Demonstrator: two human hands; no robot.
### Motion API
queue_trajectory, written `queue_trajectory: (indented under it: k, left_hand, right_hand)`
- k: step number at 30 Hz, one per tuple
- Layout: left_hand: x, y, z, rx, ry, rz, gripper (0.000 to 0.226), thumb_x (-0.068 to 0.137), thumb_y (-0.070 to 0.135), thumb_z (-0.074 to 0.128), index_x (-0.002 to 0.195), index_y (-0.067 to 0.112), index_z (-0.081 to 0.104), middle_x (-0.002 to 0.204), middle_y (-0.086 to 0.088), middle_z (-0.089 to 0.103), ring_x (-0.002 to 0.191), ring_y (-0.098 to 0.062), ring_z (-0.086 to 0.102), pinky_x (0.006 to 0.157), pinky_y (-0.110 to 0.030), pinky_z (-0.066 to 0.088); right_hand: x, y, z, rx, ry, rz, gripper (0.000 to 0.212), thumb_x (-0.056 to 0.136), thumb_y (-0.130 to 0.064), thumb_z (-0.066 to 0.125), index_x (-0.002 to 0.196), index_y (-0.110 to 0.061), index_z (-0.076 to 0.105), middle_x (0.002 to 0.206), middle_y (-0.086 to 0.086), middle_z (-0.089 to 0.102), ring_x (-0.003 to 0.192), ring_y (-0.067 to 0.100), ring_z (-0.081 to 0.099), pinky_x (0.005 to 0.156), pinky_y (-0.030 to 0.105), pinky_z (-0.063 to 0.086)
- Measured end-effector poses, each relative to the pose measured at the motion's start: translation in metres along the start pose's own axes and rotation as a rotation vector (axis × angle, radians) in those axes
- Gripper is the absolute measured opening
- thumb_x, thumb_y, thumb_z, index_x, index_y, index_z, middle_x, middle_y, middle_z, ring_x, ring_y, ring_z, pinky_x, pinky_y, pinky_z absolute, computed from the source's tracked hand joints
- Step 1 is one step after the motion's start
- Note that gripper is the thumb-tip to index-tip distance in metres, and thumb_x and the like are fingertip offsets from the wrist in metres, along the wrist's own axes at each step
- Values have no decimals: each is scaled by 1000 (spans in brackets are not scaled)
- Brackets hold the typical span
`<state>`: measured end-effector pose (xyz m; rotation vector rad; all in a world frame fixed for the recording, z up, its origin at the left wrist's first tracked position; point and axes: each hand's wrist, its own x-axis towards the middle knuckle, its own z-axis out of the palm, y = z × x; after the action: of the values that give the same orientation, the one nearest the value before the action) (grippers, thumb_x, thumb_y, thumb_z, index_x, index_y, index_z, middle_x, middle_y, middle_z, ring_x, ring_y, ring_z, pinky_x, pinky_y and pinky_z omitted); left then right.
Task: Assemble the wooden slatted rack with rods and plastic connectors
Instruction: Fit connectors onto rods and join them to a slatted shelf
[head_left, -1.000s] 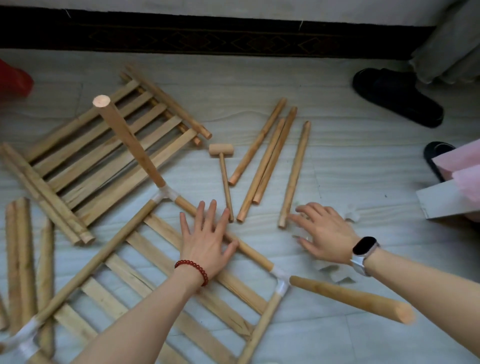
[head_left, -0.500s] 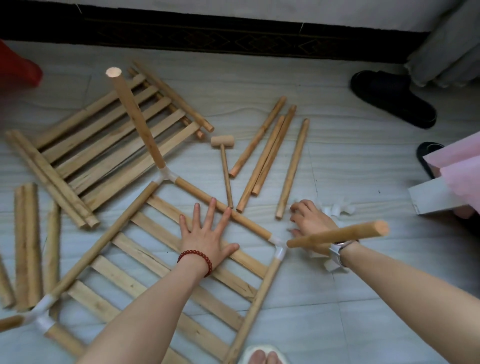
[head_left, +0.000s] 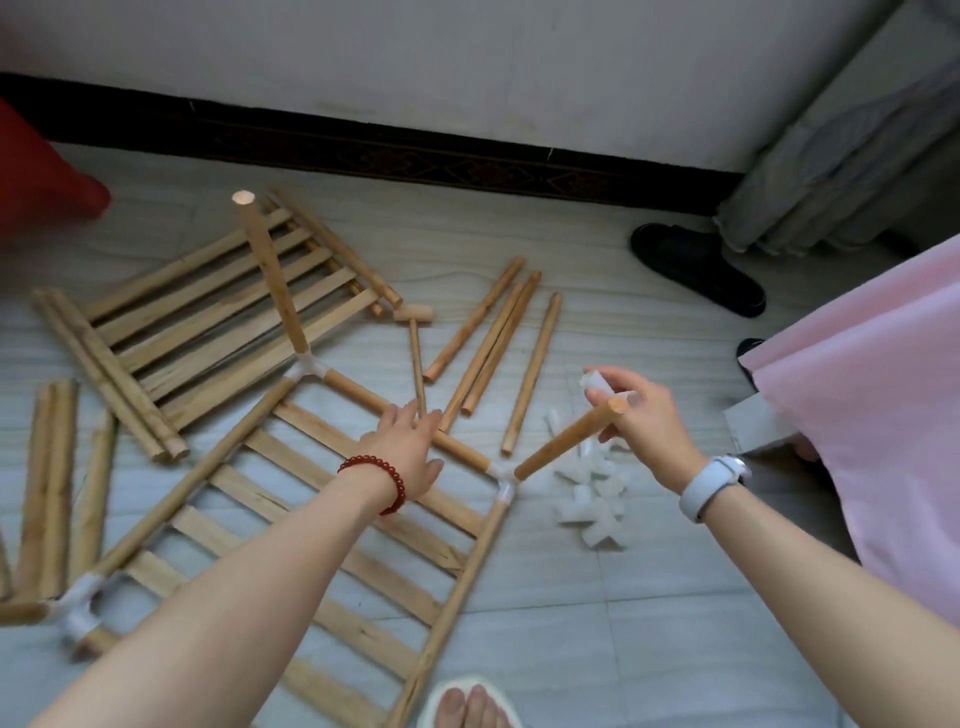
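A slatted wooden panel (head_left: 332, 525) lies on the floor, framed by rods joined at white plastic corner connectors (head_left: 503, 477). My left hand (head_left: 408, 449) presses flat on its far rod. An upright rod (head_left: 569, 435) rises from the right corner connector, and another rod (head_left: 270, 270) stands at the far corner connector (head_left: 306, 366). My right hand (head_left: 641, 410) holds a white plastic connector (head_left: 597, 382) at the upright rod's top end. More white connectors (head_left: 589, 499) lie in a pile beside the panel.
A second slatted panel (head_left: 208, 317) lies at the back left. Loose rods (head_left: 498, 348) and a small wooden mallet (head_left: 415, 338) lie behind the panel; more rods (head_left: 52, 478) at the left. A black slipper (head_left: 696, 267), pink sheet (head_left: 883, 415), my foot (head_left: 470, 706).
My right hand picked a white connector from the pile and lifted it to the top of the upright rod. The rod at the right corner now tilts up more. My left hand stays pressing.
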<state>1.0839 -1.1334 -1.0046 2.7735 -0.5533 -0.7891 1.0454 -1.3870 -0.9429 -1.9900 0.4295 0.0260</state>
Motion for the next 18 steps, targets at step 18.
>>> queue_trajectory:
  k: [18]
  left_hand:
    - [-53, 128, -49, -648, 248, 247, 31, 94, 26, 48, 123, 31, 58, 115, 8, 64, 107, -12, 56, 72, -16, 34]
  right_hand:
    - [-75, -74, -46, -427, -122, -300, 26, 94, -6, 45, 118, -13, 42, 109, 1, 55, 94, 16, 55, 73, 21, 41]
